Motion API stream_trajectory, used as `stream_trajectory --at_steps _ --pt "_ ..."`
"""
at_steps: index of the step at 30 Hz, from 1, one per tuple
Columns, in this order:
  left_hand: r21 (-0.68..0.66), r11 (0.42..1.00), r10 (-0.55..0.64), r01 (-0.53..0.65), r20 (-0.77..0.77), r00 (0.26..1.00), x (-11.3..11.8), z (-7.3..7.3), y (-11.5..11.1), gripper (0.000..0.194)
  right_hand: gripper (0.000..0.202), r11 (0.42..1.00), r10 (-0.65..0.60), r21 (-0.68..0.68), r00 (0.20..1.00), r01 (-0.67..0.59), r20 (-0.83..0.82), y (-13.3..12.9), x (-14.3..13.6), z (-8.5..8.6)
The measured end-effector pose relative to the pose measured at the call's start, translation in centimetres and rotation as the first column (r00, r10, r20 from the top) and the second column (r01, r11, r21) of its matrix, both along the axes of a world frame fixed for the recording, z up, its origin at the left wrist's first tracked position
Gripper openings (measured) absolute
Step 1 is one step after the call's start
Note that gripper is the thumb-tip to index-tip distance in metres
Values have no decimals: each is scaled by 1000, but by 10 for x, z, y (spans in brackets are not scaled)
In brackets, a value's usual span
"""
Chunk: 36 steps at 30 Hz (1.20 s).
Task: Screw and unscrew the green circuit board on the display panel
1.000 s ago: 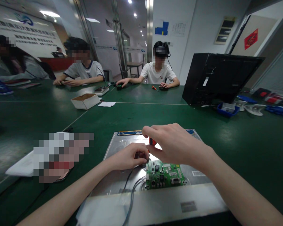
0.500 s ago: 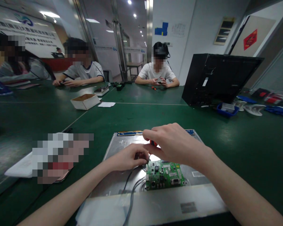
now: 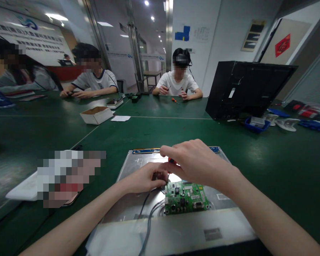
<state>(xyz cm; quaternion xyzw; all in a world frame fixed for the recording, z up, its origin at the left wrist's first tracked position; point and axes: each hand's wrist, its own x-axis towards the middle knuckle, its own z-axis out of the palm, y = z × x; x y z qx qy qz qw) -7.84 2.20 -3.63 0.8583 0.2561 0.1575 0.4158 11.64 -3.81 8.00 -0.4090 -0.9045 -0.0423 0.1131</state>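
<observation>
A green circuit board (image 3: 186,197) lies on the silver metal back of a flat display panel (image 3: 133,165). My right hand (image 3: 200,161) is closed round the red and black handle of a screwdriver (image 3: 171,160), which points down at the board's upper left corner. Most of the handle is hidden by my fingers. My left hand (image 3: 146,177) is curled beside that corner, fingertips pinched close to the screwdriver's tip; what they hold, if anything, is hidden. Grey cables (image 3: 148,224) run from the board's left side toward me. A narrow blue board strip (image 3: 146,151) lines the panel's far edge.
To the left lie a white item (image 3: 22,188) and a blurred pinkish one. An open carton (image 3: 96,115) and paper sheet (image 3: 120,118) sit farther off. A black monitor (image 3: 252,89) stands right, near a blue tray (image 3: 257,124). Several people sit across the green table (image 3: 160,131).
My right hand has shifted very slightly left and turned a little with the screwdriver. My left hand stays put. The co-worker opposite has moved their hands apart.
</observation>
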Motion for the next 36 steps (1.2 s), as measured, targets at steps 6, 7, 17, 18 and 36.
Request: stream_trajectory --at_steps 6,7,17,18,36 --pt "22 1000 -11 11 8 1000 0 0 0 12 19 995 65 -74 997 -68 -52 -3 0 0" --pt "26 1000 -18 18 4 1000 0 -1 1 12 21 992 85 -85 995 -90 -61 -3 0 1" --pt "52 998 -27 27 14 1000 0 1 -1 8 10 999 19 -30 1000 -19 -4 1 2 2" --pt "70 997 -33 32 15 999 0 3 -2 6 8 999 20 -34 1000 -21 -12 1 2 3" --pt "213 975 -64 68 -25 998 0 6 -7 9 17 996 57 -68 997 -60 -48 -2 3 4"
